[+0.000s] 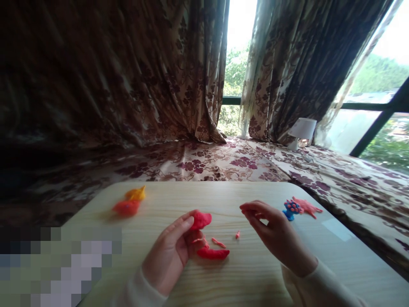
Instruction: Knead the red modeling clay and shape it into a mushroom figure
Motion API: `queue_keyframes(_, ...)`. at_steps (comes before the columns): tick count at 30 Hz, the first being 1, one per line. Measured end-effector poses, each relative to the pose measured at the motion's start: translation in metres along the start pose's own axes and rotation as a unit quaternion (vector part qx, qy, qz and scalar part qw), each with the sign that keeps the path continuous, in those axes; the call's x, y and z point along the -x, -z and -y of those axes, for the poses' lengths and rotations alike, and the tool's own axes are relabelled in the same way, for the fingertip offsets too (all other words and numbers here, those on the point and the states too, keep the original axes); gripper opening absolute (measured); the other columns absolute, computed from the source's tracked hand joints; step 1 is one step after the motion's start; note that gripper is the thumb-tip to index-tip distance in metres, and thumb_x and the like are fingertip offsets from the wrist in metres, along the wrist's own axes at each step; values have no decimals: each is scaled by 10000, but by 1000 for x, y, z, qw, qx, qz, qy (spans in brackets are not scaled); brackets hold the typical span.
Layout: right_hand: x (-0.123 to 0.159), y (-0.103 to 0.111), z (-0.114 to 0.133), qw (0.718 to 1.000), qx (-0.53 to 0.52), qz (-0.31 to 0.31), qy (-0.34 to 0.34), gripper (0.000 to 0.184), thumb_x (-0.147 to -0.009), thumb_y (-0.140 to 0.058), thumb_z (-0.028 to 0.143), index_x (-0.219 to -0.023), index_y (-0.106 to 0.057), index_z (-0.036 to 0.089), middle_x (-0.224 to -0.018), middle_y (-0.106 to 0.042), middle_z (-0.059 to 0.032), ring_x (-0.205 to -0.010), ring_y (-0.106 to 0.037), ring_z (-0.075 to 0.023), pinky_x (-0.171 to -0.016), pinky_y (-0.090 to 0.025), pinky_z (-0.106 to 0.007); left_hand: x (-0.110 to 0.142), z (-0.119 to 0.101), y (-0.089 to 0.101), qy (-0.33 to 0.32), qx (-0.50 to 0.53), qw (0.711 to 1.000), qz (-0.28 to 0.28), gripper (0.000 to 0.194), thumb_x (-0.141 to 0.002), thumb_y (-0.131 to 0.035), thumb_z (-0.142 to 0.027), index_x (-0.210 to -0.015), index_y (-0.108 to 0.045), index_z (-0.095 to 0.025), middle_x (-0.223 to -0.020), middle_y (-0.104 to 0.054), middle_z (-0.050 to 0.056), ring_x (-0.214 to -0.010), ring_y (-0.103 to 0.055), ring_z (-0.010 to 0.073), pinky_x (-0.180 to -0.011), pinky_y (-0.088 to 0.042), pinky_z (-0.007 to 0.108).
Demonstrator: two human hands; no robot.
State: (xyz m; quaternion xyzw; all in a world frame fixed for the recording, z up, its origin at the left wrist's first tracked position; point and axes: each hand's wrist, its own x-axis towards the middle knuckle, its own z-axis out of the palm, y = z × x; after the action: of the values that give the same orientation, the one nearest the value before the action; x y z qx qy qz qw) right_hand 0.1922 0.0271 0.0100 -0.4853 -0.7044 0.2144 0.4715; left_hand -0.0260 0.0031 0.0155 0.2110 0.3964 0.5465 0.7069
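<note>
My left hand (174, 243) grips a lump of red modelling clay (202, 219) between thumb and fingers, above the table. Just below it lies a curved red clay roll (213, 254). Thin pinkish clay strips (218, 243) rest beside that roll, and a small pink bit (237, 234) sits further right. My right hand (271, 228) is raised over the table on the right, apart from the red clay. Its thumb and fingertips are pinched together; whether something small is between them is hidden.
On the light wooden table (179, 196), an orange clay piece (126, 207) and a yellow clay piece (136, 193) sit at the left. A blue clay piece with pink dots (291, 208) and a flat pink clay shape (307, 207) lie at the right. Behind stands a white lamp (303, 128).
</note>
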Motion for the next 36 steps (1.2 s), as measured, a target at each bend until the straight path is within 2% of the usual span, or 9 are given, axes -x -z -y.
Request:
queue_keyframes(4,7,-12,9,998,25,46,42,135,-860,-504,196,-882,-638,187,-836,-635,-43,-738,-592,-163,-666,-477,-282,-3,-1,2,4,3,1000,-5,155,-810,-546,-125,-913,-662,-115,-818,-736,94,-557,-630,104,-550,-551,236)
queue_keyframes(12,30,-40,26,971,105,203,75,117,-851,-528,177,-862,-634,223,-870,-615,-38,-807,-562,-184,-726,-446,-300,-12,-17,16,-138,-97,985,-27,166,-714,-673,-179,-873,-629,-157,-703,-725,23,-545,-632,111,-517,-499,200)
queue_keyframes(17,33,-47,30,954,167,235,80,128,-795,-571,130,-805,-655,226,-839,-615,-33,-791,-543,-188,-708,-432,-290,-15,-16,18,-187,-168,967,-37,194,-646,-721,-208,-783,-609,-130,-576,-698,14,-454,-586,110,-465,-456,207)
queue_keyframes(21,28,-39,33,972,91,214,44,112,-820,-556,182,-772,-655,200,-803,-627,-28,-774,-555,-171,-736,-420,-274,-21,-19,26,-197,-198,959,-49,217,-631,-724,-252,-780,-616,-137,-593,-701,12,-509,-598,113,-531,-467,218)
queue_keyframes(25,24,-32,32,975,2,216,-54,283,-902,-437,307,-761,-640,169,-705,-636,-22,-660,-552,-152,-610,-406,-249,-24,-29,34,-206,-211,953,-73,199,-666,-689,-298,-791,-610,-165,-652,-693,-22,-603,-597,91,-581,-441,181)
queue_keyframes(28,22,-32,28,969,-66,215,-98,375,-913,-400,393,-736,-626,151,-658,-618,-30,-613,-535,-145,-563,-399,-246,-14,-27,31,-180,-229,956,-43,177,-672,-678,-290,-770,-606,-162,-611,-665,-24,-556,-567,93,-552,-426,193)
queue_keyframes(31,20,-33,22,963,-158,167,-138,370,-880,-443,461,-860,-618,136,-629,-603,-23,-582,-524,-136,-551,-412,-247,6,-11,23,-136,-274,952,28,172,-676,-674,-252,-803,-607,-156,-632,-679,13,-578,-590,137,-575,-444,238)
queue_keyframes(34,17,-32,20,953,-217,138,-160,425,-840,-489,507,-964,-601,116,-600,-591,-14,-545,-506,-127,-528,-410,-249,23,10,20,-118,-405,904,64,116,-729,-598,-232,-837,-602,-190,-739,-695,39,-687,-621,187,-632,-462,274)
queue_keyframes(36,15,-31,20,950,-231,139,-159,446,-833,-494,521,-946,-610,105,-587,-583,-15,-531,-493,-121,-516,-401,-248,31,18,23,-152,-513,844,43,112,-741,-571,-226,-833,-632,-210,-809,-692,51,-761,-620,212,-685,-463,296)
